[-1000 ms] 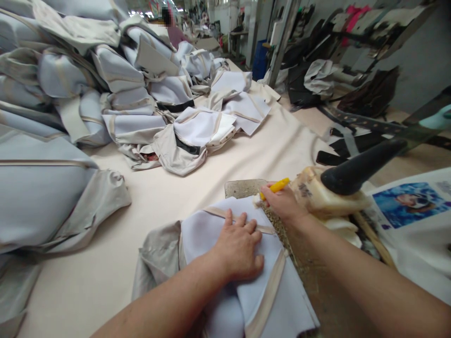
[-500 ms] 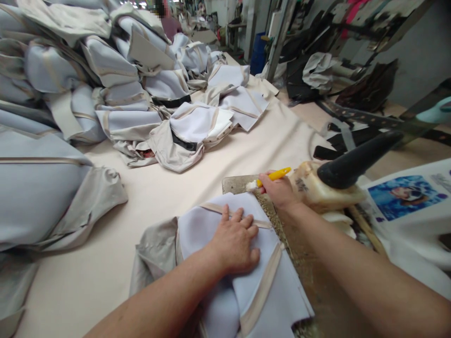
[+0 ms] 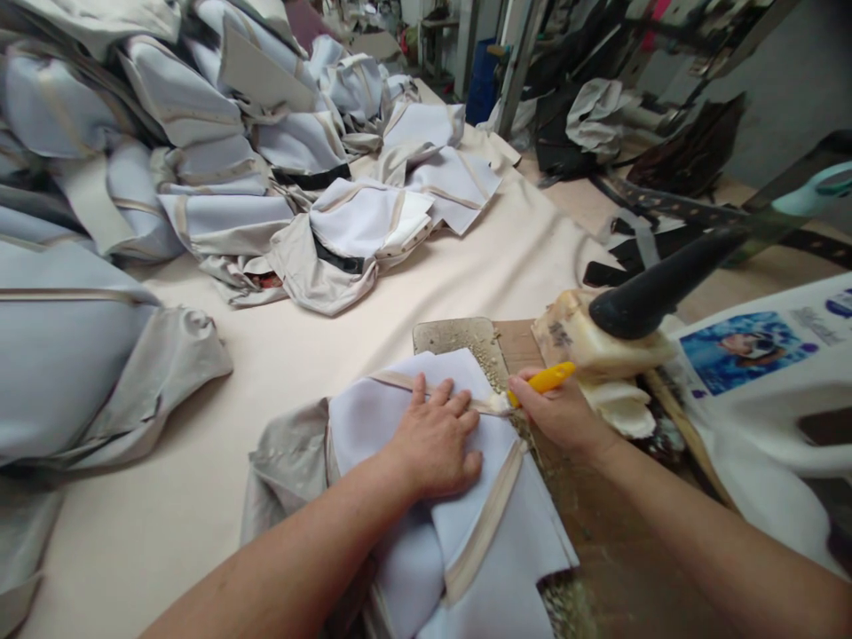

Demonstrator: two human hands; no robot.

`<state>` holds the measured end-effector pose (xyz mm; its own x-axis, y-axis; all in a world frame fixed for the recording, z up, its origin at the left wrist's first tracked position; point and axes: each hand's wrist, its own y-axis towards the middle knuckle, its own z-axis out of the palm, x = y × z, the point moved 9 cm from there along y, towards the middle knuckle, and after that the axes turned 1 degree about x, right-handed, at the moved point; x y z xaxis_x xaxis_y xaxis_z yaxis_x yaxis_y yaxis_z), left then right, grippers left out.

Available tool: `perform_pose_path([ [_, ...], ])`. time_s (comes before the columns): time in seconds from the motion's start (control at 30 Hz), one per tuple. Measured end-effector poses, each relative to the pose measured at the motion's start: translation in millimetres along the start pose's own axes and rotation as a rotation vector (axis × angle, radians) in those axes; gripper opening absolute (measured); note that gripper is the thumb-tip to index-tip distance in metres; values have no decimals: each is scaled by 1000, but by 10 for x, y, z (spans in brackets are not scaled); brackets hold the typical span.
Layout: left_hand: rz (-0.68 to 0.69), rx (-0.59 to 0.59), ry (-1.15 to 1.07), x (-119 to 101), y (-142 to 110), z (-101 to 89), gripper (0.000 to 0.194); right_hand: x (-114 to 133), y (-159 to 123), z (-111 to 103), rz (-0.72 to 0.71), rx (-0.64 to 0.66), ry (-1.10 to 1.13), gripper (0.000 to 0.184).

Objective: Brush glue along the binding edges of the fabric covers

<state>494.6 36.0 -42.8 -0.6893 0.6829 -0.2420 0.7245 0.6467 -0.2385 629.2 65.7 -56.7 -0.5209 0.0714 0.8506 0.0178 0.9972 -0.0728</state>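
Note:
My left hand [image 3: 439, 439] lies flat, fingers spread, on a pale grey-blue sewn fabric piece [image 3: 493, 497] with beige tape along its seams. In my right hand [image 3: 552, 413] is a brush with a yellow handle [image 3: 551, 377]. Its whitish bristles touch the right edge of the fabric, at the end of the upper tape strip [image 3: 396, 380]. Under the fabric lies a board [image 3: 453, 335] crusted with dried residue. Grey crumpled cloth [image 3: 286, 466], seemingly part of the same piece, spreads out on the left.
Similar sewn pieces [image 3: 219, 164] are heaped at the back left, and another [image 3: 67, 346] lies at the left. To the right stand a yellowish container [image 3: 572, 337] with a black cone [image 3: 658, 288] and a white jug [image 3: 765, 417] with a picture label. Cardboard [image 3: 599, 541] covers the table's right side.
My right hand has brought the brush from the board's far end toward me, onto the fabric's right edge. My left hand stays pressed on the fabric. The view has shifted slightly.

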Motion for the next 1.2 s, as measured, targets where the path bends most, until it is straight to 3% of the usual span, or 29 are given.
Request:
perform_pose_path([
  [0.3,-1,9,-1,-2,-1,5,44,-3,-172,-104,-30,-52,-75,37],
  [0.43,1,16,-7,-9,0,1,44,68,-191,-33,-128,-29,-123,33],
  [0.53,3,14,3,-11,1,-1,45,71,-112,-28,-161,-124,-163,31],
  [0.6,2,19,15,-9,2,8,45,25,-57,-22,-136,-165,-115,31],
  [0.7,1,30,25,-3,3,29,46,-64,-71,37,-70,-100,-36,31],
  [0.9,26,18,30,-28,-2,27,47,-138,-386,-59,87,9,-31,35],
  [1.07,99,18,26,-108,0,24,31,15,-374,-174,26,-112,-12,35],
  [1.2,105,37,3,-133,5,-3,29,-33,-445,-63,61,-4,23,33],
])
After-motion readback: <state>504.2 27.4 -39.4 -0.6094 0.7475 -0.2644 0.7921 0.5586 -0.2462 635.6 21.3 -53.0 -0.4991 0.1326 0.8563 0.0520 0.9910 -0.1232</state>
